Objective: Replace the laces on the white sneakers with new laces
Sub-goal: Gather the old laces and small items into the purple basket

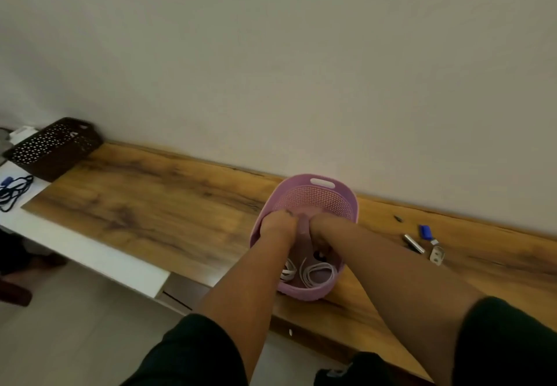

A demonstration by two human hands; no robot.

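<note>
Both hands inside pink basket [322, 185] on table [156, 204], left hand [278, 222] and right hand [324, 225] fingers curled downward, grasp unclear, blurred, white laces [316, 274] coiled in basket just behind wrists

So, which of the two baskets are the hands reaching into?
The pink basket near the middle of the wooden table. Both hands, left and right, are inside it, above white laces. The dark basket stands untouched at the far left.
</note>
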